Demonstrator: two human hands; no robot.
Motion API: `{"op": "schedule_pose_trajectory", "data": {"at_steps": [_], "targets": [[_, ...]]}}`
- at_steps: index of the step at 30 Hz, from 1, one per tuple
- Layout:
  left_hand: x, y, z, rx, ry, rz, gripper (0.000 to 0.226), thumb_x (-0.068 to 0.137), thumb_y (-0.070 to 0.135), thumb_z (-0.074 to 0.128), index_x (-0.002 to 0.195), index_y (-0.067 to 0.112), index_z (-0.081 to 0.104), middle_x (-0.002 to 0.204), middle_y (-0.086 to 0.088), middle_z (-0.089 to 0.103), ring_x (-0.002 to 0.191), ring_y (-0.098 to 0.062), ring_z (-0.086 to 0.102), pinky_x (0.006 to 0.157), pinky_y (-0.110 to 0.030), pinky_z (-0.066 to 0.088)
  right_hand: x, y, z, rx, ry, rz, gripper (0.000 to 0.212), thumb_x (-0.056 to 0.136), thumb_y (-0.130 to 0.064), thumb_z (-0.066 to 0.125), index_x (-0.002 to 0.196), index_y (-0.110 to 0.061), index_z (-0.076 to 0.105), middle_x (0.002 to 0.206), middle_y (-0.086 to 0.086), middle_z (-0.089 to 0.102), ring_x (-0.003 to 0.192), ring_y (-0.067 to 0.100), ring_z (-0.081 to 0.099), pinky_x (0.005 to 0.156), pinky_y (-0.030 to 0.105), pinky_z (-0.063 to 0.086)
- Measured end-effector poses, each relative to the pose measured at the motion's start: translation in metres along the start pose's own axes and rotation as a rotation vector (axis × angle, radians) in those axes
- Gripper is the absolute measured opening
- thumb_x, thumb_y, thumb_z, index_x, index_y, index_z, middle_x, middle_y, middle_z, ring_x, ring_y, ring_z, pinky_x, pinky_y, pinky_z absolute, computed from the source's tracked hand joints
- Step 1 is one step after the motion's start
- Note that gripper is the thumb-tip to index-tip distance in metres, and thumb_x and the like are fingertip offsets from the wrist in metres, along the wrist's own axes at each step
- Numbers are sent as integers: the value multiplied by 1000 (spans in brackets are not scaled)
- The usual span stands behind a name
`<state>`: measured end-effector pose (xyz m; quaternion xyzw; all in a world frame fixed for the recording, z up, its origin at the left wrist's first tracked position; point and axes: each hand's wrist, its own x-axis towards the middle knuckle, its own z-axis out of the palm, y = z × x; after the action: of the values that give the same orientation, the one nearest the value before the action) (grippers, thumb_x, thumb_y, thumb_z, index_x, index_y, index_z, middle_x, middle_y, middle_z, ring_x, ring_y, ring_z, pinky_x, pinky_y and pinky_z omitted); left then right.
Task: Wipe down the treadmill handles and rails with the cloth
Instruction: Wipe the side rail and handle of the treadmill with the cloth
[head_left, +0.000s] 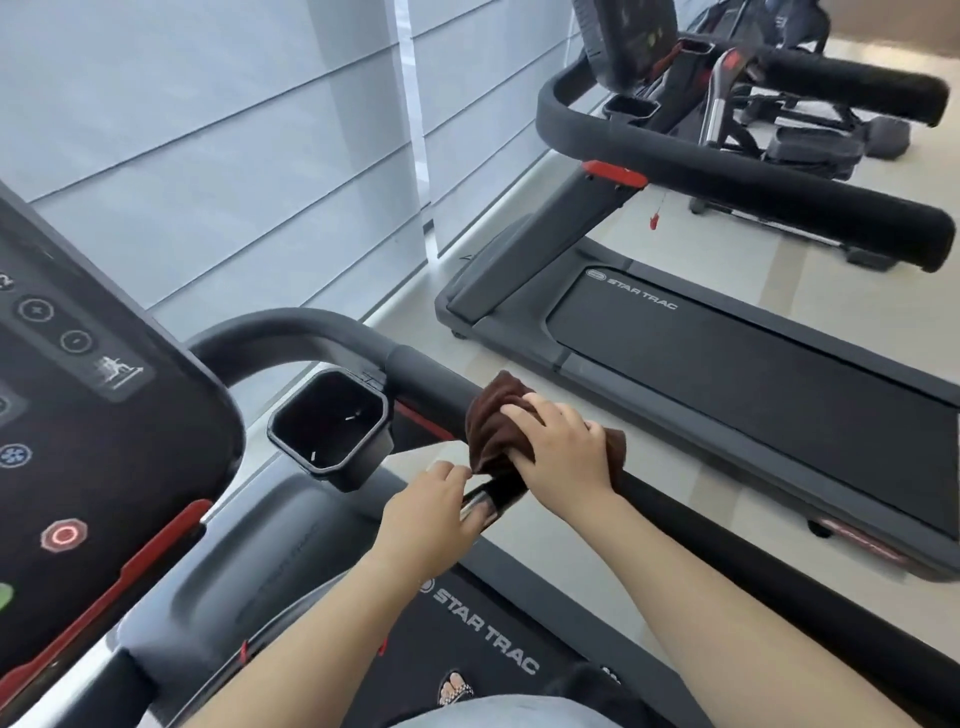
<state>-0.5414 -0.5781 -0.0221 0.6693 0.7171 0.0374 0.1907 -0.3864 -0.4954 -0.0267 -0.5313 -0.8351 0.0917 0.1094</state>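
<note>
A dark brown cloth (493, 426) is wrapped over the black right side rail (727, 540) of the treadmill I stand on. My right hand (561, 447) lies on top of the cloth and presses it around the rail. Just below and to the left, my left hand (431, 509) is curled around a shiny metal grip handle (480, 506) under the rail, its fingertips touching the cloth's lower edge. The rail curves left into the front bar (291, 332).
The console (78, 415) with buttons and a red stop button fills the left. A black cup holder (332, 421) sits beside the rail's bend. A second treadmill (727, 353) stands to the right across a strip of pale floor; window blinds lie ahead.
</note>
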Motion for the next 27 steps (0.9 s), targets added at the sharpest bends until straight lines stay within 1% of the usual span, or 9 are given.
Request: {"op": "schedule_pose_trajectory", "data": {"at_steps": [5,7,9,11,13,16,20,23,27], "targets": [[1,0,0,-19,39,57,42,90,47,40,124,22,46,126,6,50,108,-16,52,75,-34,49,-6,5,-2,-4,-6,-1,40,87,-41,52,126,-37,45,137,-4,48,120,25,47,90,46,38],[5,3,-1,-37,60,91,41,89,43,43,124,23,46,128,8,49,110,-15,51,75,-34,48,-25,19,-8,-9,24,48,39,86,-40,55,125,-36,47,135,-5,51,118,24,50,88,46,39],[13,11,-3,-40,88,152,39,88,39,46,124,22,46,129,7,49,113,-15,48,78,-33,46,-49,36,-14,-18,78,117,39,85,-38,58,122,-34,50,129,-5,56,112,24,54,84,46,42],[22,27,-4,-25,115,238,40,87,35,49,124,19,46,131,4,48,118,-18,45,86,-32,45,-77,53,-21,-43,112,174,39,83,-37,61,121,-32,52,126,-4,58,109,24,56,80,46,44],[28,50,-3,-4,126,330,44,87,34,50,127,18,44,135,2,44,122,-20,41,89,-34,45,-103,68,-28,-69,131,220,41,80,-36,64,120,-32,54,125,-4,59,110,24,57,82,47,45],[33,88,5,17,88,461,45,86,35,50,127,19,40,137,3,41,123,-19,39,90,-36,46,-138,87,-36,-124,159,279,43,77,-36,68,119,-31,56,124,-4,61,111,24,57,86,46,44],[33,130,20,64,30,563,48,88,36,49,132,20,38,138,4,42,125,-18,39,101,-35,38,-180,111,-44,-161,218,401,46,75,-35,71,118,-30,55,123,-3,61,112,24,57,90,46,43],[31,153,31,76,8,597,48,89,37,46,133,22,38,139,5,42,127,-17,39,105,-34,31,-205,128,-48,-169,285,486,47,74,-32,72,118,-27,55,122,1,62,112,26,58,91,50,42],[25,187,49,47,-21,605,44,91,39,41,132,21,40,138,6,44,126,-16,40,103,-34,35,-238,153,-55,-178,354,557,51,71,-27,77,118,-23,58,121,4,63,111,29,59,91,54,41]]}}
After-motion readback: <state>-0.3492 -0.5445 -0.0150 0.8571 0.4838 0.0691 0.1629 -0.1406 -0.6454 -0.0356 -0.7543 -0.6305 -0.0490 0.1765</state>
